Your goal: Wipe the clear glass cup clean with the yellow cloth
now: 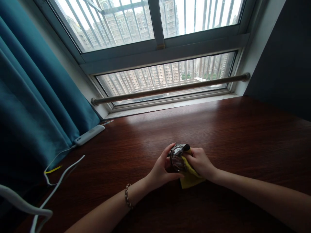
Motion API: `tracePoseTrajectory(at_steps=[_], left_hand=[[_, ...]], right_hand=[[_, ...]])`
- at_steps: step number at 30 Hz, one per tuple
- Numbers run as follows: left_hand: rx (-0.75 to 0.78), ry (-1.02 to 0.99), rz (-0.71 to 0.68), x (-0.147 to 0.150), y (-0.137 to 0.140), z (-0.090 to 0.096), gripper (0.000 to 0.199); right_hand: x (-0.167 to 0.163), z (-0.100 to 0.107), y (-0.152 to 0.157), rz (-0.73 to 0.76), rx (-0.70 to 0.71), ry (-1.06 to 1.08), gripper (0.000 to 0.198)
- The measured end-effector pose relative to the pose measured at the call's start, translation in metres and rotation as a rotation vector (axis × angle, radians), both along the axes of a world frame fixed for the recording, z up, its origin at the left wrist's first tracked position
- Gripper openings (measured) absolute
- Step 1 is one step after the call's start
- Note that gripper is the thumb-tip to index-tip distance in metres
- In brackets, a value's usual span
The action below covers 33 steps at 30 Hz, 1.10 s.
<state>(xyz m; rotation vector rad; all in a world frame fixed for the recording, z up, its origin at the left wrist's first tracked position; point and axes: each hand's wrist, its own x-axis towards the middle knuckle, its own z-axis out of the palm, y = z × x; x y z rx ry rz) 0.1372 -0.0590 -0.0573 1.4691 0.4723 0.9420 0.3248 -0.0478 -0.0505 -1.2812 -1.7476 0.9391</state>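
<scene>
My left hand (161,166) is curved around the side of a small, shiny round vessel (178,157) that looks like dark, see-through glass. Its thumb lies along the near side and its fingers reach the far side. A black rounded knob or handle end (186,147) sticks out at the vessel's upper right. My right hand (200,163) is closed on a yellow cloth (191,179) and presses it to the vessel's right side. One corner of the cloth hangs towards me. The hands partly hide the vessel, so its exact kind cannot be made out.
Beneath is a dark reddish wooden tabletop (136,136). A white power strip (89,135) lies at the left by the blue curtain (36,81), with white cables (60,178) nearer me. Behind the table, a metal rail (170,90) crosses the window.
</scene>
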Motion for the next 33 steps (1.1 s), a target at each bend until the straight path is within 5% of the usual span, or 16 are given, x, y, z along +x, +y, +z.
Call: tracePoseTrajectory(at_steps=[5,12,23,28,33], left_hand=[[-0.067,-0.011,0.087,-0.002,0.004,0.002,0.088],[-0.187,-0.014,-0.029,-0.005,0.017,0.003,0.083],[0.034,0.004,0.057,-0.004,0.008,-0.001,0.063],[0.09,0.08,0.069,-0.001,0.008,-0.001,0.102],[0.081,0.115,0.157,-0.002,0.01,0.0,0.092]], right_hand=[[0.0,0.002,-0.002,0.007,-0.016,0.013,0.045],[0.002,0.002,-0.002,0.057,-0.07,-0.042,0.023],[-0.001,-0.003,0.002,0.002,-0.076,0.011,0.046],[-0.001,-0.002,0.001,-0.016,-0.063,-0.059,0.05],[0.0,0.004,-0.005,-0.009,-0.013,-0.133,0.038]])
